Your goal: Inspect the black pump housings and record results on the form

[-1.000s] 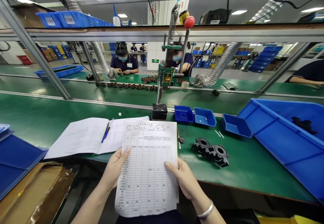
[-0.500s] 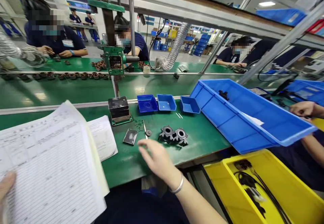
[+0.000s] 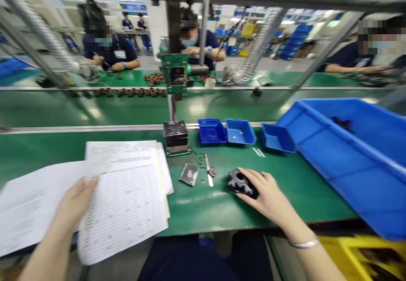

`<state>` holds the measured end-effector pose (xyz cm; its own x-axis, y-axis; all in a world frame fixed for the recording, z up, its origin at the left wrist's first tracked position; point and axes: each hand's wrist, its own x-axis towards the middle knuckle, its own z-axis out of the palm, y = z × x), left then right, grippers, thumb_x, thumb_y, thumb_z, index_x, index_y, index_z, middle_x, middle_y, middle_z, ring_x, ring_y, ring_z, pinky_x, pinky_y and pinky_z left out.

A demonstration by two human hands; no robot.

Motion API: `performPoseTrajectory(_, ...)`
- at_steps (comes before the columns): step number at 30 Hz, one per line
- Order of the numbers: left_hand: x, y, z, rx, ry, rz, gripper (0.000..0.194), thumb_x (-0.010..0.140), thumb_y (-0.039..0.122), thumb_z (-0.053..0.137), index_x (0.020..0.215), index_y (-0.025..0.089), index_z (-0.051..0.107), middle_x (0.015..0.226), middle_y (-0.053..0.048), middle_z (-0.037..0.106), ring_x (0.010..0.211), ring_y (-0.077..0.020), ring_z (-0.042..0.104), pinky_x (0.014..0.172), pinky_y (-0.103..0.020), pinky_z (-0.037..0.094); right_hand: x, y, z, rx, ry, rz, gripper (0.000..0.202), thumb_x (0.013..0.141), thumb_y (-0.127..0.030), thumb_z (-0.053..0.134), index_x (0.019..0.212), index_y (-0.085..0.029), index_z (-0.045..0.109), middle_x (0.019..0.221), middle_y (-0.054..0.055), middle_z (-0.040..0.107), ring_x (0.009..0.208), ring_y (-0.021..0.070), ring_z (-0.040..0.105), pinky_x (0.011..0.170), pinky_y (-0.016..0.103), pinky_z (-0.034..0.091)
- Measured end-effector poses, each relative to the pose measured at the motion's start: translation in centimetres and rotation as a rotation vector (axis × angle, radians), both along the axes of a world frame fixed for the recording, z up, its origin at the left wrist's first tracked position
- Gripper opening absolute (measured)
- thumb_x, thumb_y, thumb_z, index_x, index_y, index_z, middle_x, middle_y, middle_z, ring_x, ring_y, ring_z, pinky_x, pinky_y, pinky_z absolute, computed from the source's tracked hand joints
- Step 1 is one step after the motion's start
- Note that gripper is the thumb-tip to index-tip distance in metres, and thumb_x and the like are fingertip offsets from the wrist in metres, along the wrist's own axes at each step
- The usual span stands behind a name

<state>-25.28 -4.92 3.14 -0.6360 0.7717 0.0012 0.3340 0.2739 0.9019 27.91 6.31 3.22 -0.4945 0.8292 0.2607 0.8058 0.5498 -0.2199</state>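
My left hand (image 3: 76, 200) grips the left edge of a spiral-bound notebook (image 3: 130, 196) with printed, ruled pages, thumb on top. The notebook rests partly on loose white papers and overhangs the bench's front edge. To the right, my right hand (image 3: 268, 194) is closed around black round-holed housings (image 3: 236, 183) on the green bench; the hand hides part of them. Left of these lie a thin blade-like tool (image 3: 207, 162), a small round disc (image 3: 212, 172) and a dark square plate (image 3: 189, 174).
A green hand press (image 3: 176, 75) stands behind, over a black block (image 3: 176, 133). Small blue bins (image 3: 241, 132) line the bench's back. At right are a large blue crate (image 3: 330, 158) and a yellow bin (image 3: 342, 257). Co-workers (image 3: 111, 52) sit across the line.
The notebook has come down from a raised, tilted position at the left. My right hand has moved right from beside the blade-like tool and taken hold of the housings. The view has turned.
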Motion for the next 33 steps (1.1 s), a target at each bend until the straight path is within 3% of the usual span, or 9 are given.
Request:
performPoseTrajectory(5, 0.9, 0.4, 0.4, -0.003, -0.124, -0.016, 0.066, 0.077, 0.066, 0.062, 0.12, 0.016, 0.064, 0.109, -0.013, 0.072, 0.105, -0.032, 0.066, 0.096, -0.048, 0.051, 0.1, 2.3, -1.8, 0.091, -0.005, 0.062, 0.073, 0.084, -0.064, 0.057, 0.146, -0.029, 0.043, 0.135, 0.01, 0.058, 0.098, 0.0329, 0.054, 0.094, 0.05, 0.043)
performPoseTrajectory(8, 1.0, 0.3, 0.4, 0.018, -0.199, -0.016, 0.065, 0.079, 0.063, 0.063, 0.125, 0.017, 0.061, 0.112, -0.013, 0.071, 0.105, -0.0306, 0.067, 0.098, -0.047, 0.05, -0.2, 2.8, -1.8, 0.094, -0.061, 0.073, 0.072, 0.086, -0.067, 0.051, 0.147, -0.029, 0.041, 0.135, 0.008, 0.058, 0.094, 0.0308, 0.056, 0.088, 0.048, 0.048)
performPoseTrajectory(11, 0.9, 0.1, 0.4, 0.048, -0.253, -0.015, 0.064, 0.079, 0.06, 0.065, 0.126, 0.018, 0.061, 0.114, -0.012, 0.071, 0.108, -0.0304, 0.065, 0.101, -0.047, 0.048, -0.5, 2.9, -1.0, 0.103, -0.081, 0.079, 0.07, 0.088, -0.067, 0.047, 0.147, -0.03, 0.04, 0.134, 0.008, 0.059, 0.094, 0.0309, 0.059, 0.085, 0.047, 0.051)
performPoseTrajectory(15, 0.6, 0.0, 0.1, 0.089, -0.308, -0.027, 0.065, 0.079, 0.06, 0.066, 0.128, 0.018, 0.06, 0.119, -0.013, 0.069, 0.114, -0.032, 0.062, 0.101, -0.047, 0.048, -0.8, 3.1, -0.5, 0.135, -0.048, 0.101, 0.067, 0.088, -0.067, 0.044, 0.145, -0.033, 0.04, 0.131, 0.009, 0.061, 0.108, 0.0375, 0.058, 0.09, 0.052, 0.049)
performPoseTrajectory(28, 0.2, 0.0, -0.3, 0.145, -0.428, -0.036, 0.061, 0.078, 0.054, 0.07, 0.127, 0.018, 0.061, 0.119, -0.013, 0.069, 0.113, -0.0317, 0.064, 0.094, -0.046, 0.053, -0.5, 4.4, -2.2, 0.28, 0.012, 0.137, 0.077, 0.081, -0.078, 0.046, 0.147, -0.038, 0.04, 0.123, 0.011, 0.067, 0.1, 0.036, 0.065, 0.079, 0.051, 0.052)
performPoseTrajectory(31, 0.2, -0.1, 0.0, 0.158, -0.457, -0.012, 0.059, 0.075, 0.052, 0.074, 0.121, 0.017, 0.064, 0.116, -0.013, 0.07, 0.109, -0.0312, 0.065, 0.09, -0.043, 0.056, -0.8, 4.3, -1.3, 0.409, -0.021, 0.147, 0.076, 0.081, -0.079, 0.042, 0.143, -0.036, 0.046, 0.118, 0.013, 0.069, 0.1, 0.0388, 0.065, 0.066, 0.05, 0.05)
performPoseTrajectory(33, -0.1, -0.4, 0.2, 0.175, -0.487, 0.032, 0.06, 0.071, 0.052, 0.078, 0.116, 0.015, 0.066, 0.108, -0.013, 0.073, 0.102, -0.0313, 0.068, 0.083, -0.042, 0.059, -1.3, 3.6, 0.4, 0.493, -0.045, 0.098, 0.069, 0.085, -0.076, 0.04, 0.139, -0.034, 0.052, 0.119, 0.015, 0.069, 0.108, 0.0416, 0.062, 0.066, 0.051, 0.048)
